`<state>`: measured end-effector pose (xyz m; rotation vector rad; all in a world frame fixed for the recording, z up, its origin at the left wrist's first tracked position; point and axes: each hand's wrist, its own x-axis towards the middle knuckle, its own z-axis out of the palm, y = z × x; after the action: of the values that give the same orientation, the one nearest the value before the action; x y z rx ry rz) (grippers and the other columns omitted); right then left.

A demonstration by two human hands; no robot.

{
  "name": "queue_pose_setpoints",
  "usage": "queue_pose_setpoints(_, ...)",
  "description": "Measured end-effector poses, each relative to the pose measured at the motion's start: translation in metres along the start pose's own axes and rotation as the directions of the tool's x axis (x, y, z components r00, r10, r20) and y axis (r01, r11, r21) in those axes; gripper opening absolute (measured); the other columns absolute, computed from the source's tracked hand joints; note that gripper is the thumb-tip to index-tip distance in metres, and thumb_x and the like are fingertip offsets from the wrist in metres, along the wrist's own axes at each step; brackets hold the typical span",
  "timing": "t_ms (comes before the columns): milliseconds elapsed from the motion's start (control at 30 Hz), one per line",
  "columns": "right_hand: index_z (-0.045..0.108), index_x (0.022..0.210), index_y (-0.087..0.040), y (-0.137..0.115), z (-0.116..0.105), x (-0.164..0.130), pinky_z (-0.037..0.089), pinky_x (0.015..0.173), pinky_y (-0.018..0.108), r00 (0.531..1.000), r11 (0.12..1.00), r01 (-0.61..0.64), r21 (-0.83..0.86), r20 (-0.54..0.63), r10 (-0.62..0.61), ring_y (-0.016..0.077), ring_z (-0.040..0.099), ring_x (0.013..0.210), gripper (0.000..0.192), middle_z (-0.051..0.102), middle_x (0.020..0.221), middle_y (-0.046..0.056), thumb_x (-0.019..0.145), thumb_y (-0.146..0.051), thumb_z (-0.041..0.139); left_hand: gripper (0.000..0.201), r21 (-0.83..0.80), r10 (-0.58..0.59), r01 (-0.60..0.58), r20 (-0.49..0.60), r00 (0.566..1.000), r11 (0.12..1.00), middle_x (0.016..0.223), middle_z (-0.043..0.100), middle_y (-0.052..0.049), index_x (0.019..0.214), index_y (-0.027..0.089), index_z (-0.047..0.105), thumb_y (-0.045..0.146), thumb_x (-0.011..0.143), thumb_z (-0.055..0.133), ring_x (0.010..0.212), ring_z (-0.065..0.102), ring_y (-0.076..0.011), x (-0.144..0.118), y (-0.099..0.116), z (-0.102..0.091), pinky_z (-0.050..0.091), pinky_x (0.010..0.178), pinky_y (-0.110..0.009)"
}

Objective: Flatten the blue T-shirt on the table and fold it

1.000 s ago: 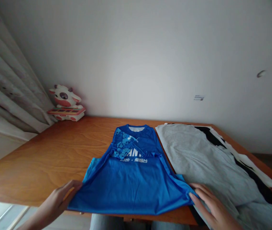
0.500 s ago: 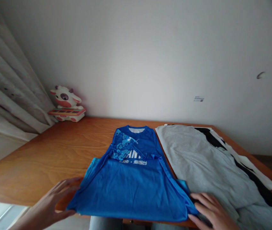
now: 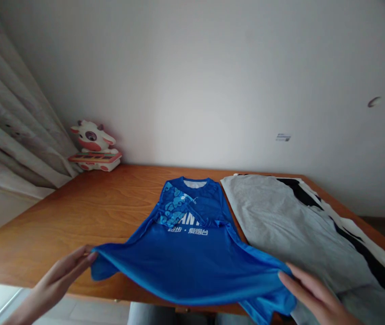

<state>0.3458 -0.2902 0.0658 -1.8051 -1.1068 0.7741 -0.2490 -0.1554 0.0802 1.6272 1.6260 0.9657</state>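
Hands, 2: left hand (image 3: 60, 280) & right hand (image 3: 314, 298) lift 1 blue jersey (image 3: 192, 257).

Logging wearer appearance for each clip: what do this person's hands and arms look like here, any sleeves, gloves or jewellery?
Both hands are bare: the left hand and the right hand show no gloves, and no rings are visible on the fingers. The forearms entering from the bottom edge are uncovered; no sleeve, watch or bracelet shows within the frame. Fingers are slender with short nails.

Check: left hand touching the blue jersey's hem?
Touching. The head view shows the left hand with fingertips pinching the lifted hem corner of the blue jersey, no gap between them.
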Motion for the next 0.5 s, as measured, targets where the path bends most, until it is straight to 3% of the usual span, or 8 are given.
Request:
queue_pose_setpoints(67,0.081,0.098,-0.028,-0.009,0.005,0.021,0.065,0.079,0.032,0.996,0.989,-0.069,0.132,-0.047,0.076,0.0309,0.077,0.102,0.049,0.081,0.104,0.008,0.068,-0.068,0.080,0.046,-0.171,-0.043,0.052,0.055,0.998,0.984,0.073,0.071,-0.002,0.079,0.023,0.075,0.069,0.071,0.077,0.070,0.066,-0.0173,0.021,0.029,0.009,0.060,0.066,-0.022)
queue_pose_setpoints(100,0.079,0.100,-0.027,-0.013,0.008,0.032,0.065,0.080,0.033,0.995,0.982,-0.077,0.173,-0.051,0.087,0.0307,0.077,0.101,0.054,0.081,0.107,0.009,0.069,-0.071,0.077,0.050,-0.271,-0.086,0.092,0.032,0.996,0.958,0.071,0.069,-0.001,0.079,0.021,0.073,0.070,0.069,0.079,0.066,0.064,-0.0155,0.032,0.040,0.016,0.058,0.062,-0.021)
queue_pose_setpoints(200,0.073,0.113,-0.022,-0.015,0.017,0.058,0.065,0.081,0.039,0.996,0.952,-0.070,0.298,-0.038,0.085,0.0312,0.077,0.095,0.073,0.079,0.108,0.013,0.066,-0.077,0.075,0.071,-0.417,-0.173,0.140,-0.043,0.984,0.898,0.089,0.077,-0.006,0.104,0.020,0.071,0.071,0.058,0.085,0.082,0.073,-0.0203,0.062,0.047,0.037,0.061,0.074,-0.026)
queue_pose_setpoints(267,0.067,0.121,-0.021,-0.008,0.018,0.061,0.064,0.082,0.041,0.998,0.977,0.033,0.212,-0.066,-0.019,0.0300,0.076,0.095,0.074,0.078,0.112,0.015,0.071,-0.075,0.073,0.073,-0.270,-0.091,0.078,-0.034,0.995,0.960,0.105,0.078,-0.013,0.113,0.019,0.069,0.074,0.066,0.077,0.093,0.075,-0.0268,0.072,0.030,0.046,0.064,0.080,-0.035)
queue_pose_setpoints(333,0.066,0.123,-0.023,0.004,0.017,0.051,0.062,0.087,0.040,0.971,0.971,0.233,-0.051,-0.047,-0.235,0.0274,0.075,0.100,0.059,0.076,0.118,0.013,0.083,-0.066,0.068,0.059,0.061,0.126,-0.129,0.045,0.991,0.990,0.116,0.076,-0.016,0.113,0.019,0.072,0.067,0.079,0.067,0.102,0.074,-0.0311,0.072,0.001,0.050,0.063,0.087,-0.044)
queue_pose_setpoints(400,0.068,0.125,-0.027,0.018,0.016,0.035,0.060,0.094,0.038,0.891,0.839,0.451,-0.305,0.092,-0.445,0.0247,0.073,0.108,0.039,0.074,0.123,0.009,0.093,-0.050,0.062,0.039,0.329,0.341,-0.421,0.275,0.899,0.845,0.131,0.072,-0.013,0.121,0.025,0.075,0.045,0.092,0.057,0.120,0.068,-0.0310,0.065,-0.029,0.047,0.056,0.105,-0.048)
queue_pose_setpoints(433,0.068,0.128,-0.030,0.024,0.016,0.027,0.059,0.096,0.037,0.839,0.744,0.540,-0.393,0.178,-0.515,0.0235,0.072,0.112,0.035,0.073,0.126,0.007,0.096,-0.042,0.059,0.040,0.395,0.397,-0.535,0.380,0.835,0.747,0.139,0.068,-0.011,0.128,0.030,0.073,0.033,0.094,0.052,0.127,0.065,-0.0300,0.060,-0.042,0.044,0.053,0.109,-0.048)
queue_pose_setpoints(500,0.064,0.137,-0.036,0.034,0.018,0.014,0.059,0.095,0.034,0.743,0.561,0.660,-0.500,0.319,-0.589,0.0218,0.071,0.114,0.042,0.071,0.130,0.004,0.097,-0.027,0.054,0.056,0.474,0.448,-0.651,0.478,0.755,0.592,0.148,0.061,-0.007,0.139,0.038,0.065,0.016,0.093,0.043,0.132,0.061,-0.0274,0.053,-0.059,0.037,0.051,0.112,-0.046)
